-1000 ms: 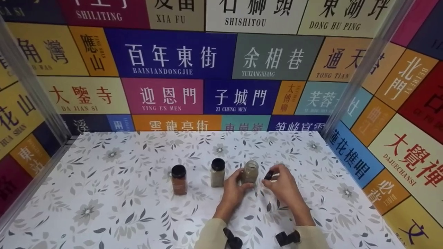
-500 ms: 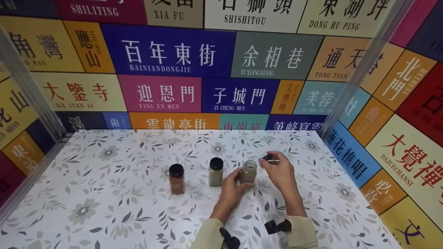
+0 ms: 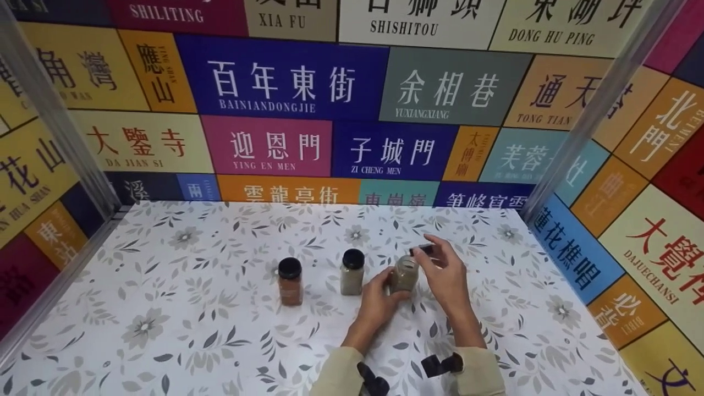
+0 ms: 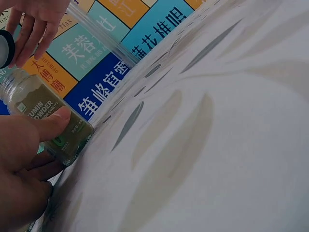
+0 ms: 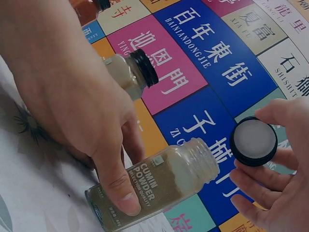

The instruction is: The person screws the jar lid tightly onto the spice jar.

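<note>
My left hand (image 3: 380, 300) grips a glass jar of cumin powder (image 5: 149, 183) around its lower body, thumb across the label. The jar's mouth is uncovered, and its base is at the table. Between the thumb and fingers of my right hand (image 3: 444, 269) is a black screw lid (image 5: 253, 141), its pale inner side turned toward the jar. The lid is held just above and beside the jar's mouth, a small gap apart in the right wrist view. In the left wrist view the lid (image 4: 6, 48) shows only partly at the edge.
Left of the hands stands a black-capped jar of greenish-beige powder (image 3: 352, 272). Farther left is another black-capped jar, filled with reddish-brown powder (image 3: 290, 281). All are on a table with a white leaf-patterned cover (image 3: 220, 324). Colourful sign-printed walls (image 3: 286, 82) rise behind and at the sides.
My right hand has lifted the lid and brought it leftward, close to the open jar's mouth. My left hand keeps its grip on the jar; the two capped jars stay put.
</note>
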`<state>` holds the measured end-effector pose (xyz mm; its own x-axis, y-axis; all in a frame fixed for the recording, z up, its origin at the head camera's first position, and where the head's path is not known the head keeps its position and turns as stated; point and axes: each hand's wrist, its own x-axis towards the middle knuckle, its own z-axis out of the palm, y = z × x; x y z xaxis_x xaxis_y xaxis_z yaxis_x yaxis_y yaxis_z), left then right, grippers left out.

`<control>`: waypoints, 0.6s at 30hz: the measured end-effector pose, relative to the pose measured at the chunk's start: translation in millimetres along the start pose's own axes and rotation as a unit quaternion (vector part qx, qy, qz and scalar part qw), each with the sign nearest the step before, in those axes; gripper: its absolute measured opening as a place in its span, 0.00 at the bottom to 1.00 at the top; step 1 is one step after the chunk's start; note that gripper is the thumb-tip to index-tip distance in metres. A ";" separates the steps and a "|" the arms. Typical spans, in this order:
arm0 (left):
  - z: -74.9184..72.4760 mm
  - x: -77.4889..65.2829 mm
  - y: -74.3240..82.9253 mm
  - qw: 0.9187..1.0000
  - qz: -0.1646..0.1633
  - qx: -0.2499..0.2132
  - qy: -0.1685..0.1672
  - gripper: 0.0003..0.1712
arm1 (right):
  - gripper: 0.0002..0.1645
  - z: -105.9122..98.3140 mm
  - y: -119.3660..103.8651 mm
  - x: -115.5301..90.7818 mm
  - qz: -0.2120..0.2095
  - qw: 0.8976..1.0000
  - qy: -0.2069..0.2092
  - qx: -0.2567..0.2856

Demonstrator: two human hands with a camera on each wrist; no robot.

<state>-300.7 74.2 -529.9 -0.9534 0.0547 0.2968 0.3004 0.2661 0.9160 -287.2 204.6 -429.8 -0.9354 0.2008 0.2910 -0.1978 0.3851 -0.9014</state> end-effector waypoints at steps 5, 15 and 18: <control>0.4 0.5 0.3 1.000 -0.002 -0.004 -0.007 0.32 | 0.19 1.3 3.2 -0.7 -0.021 1.000 0.003 0.011; 0.4 -0.2 -1.2 1.000 -0.004 0.008 -0.016 0.32 | 0.18 3.2 23.4 2.7 -0.026 1.000 0.001 -0.017; 0.7 0.7 -1.2 1.000 -0.004 0.007 -0.015 0.33 | 0.18 4.6 28.2 3.8 -0.033 0.999 0.003 -0.022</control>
<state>-301.8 74.6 -531.0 -0.9562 0.0809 0.2814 0.2928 0.2799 0.9143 -297.6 212.1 -455.5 -0.9191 0.1782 0.3514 -0.2462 0.4364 -0.8654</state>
